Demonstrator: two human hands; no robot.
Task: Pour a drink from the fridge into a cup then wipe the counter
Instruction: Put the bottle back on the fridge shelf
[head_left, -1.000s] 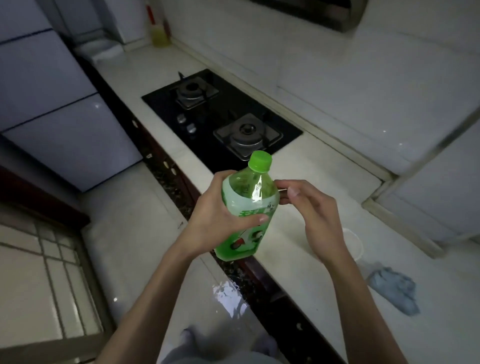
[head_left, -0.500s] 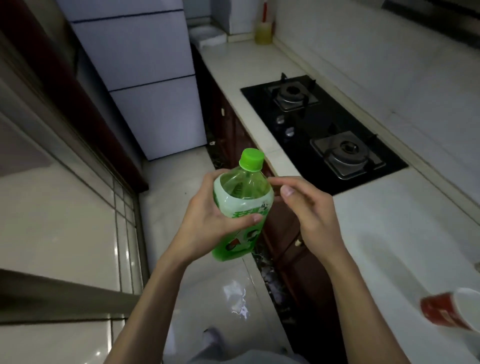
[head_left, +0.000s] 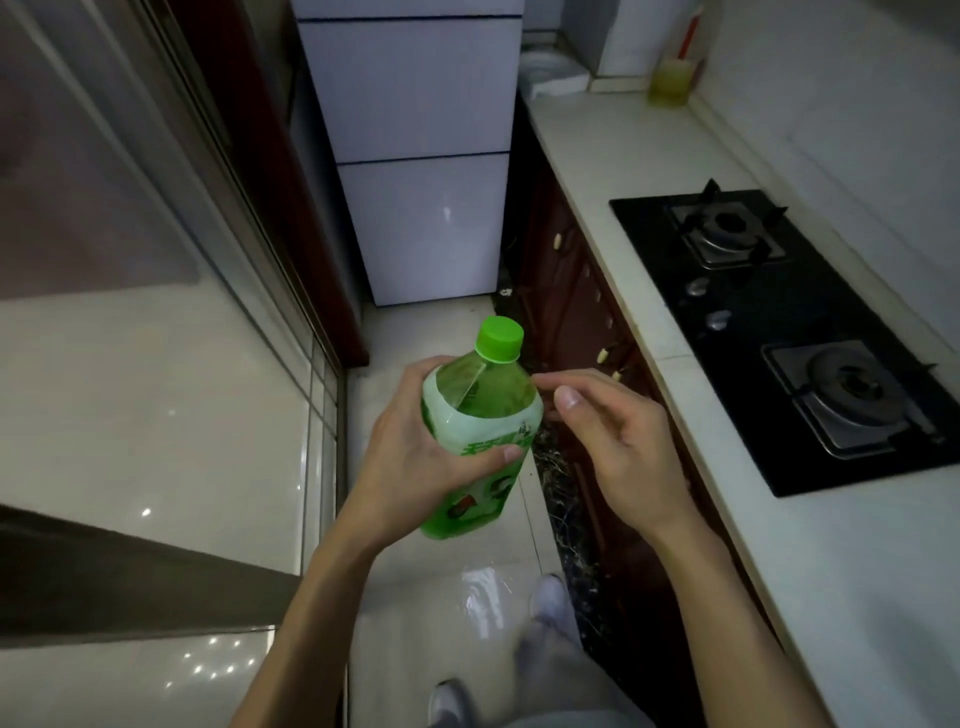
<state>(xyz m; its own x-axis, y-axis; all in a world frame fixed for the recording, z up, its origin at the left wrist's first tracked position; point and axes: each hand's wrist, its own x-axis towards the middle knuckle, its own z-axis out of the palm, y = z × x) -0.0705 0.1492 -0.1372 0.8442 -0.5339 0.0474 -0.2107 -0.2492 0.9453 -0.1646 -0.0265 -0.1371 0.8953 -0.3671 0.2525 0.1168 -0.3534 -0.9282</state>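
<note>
at the six o'clock edge two shoes (head_left: 545, 603) stand on the glossy tiled floor (head_left: 452, 613). above them, near the centre, the left hand (head_left: 415, 457) has its grip wrapped around the label of a green bottle (head_left: 478, 431), thumb across the front, pinching it firmly; the bottle tilts slightly toward one o'clock and its green cap (head_left: 498, 339) is on. the right hand (head_left: 618, 441) hangs just beside the bottle at three o'clock of it, its grip loosely spread, fingertips (head_left: 567, 399) near the bottle's shoulder; whether they touch it i cannot tell. the bottle is over the floor, not over the desk (head_left: 857, 571), which runs from five o'clock up to one o'clock with a black two-burner gas hob (head_left: 779, 332) set into it. at twelve o'clock stands the white fridge (head_left: 415, 156), doors shut. a yellowish container (head_left: 670, 83) sits at the desk's far end.
</note>
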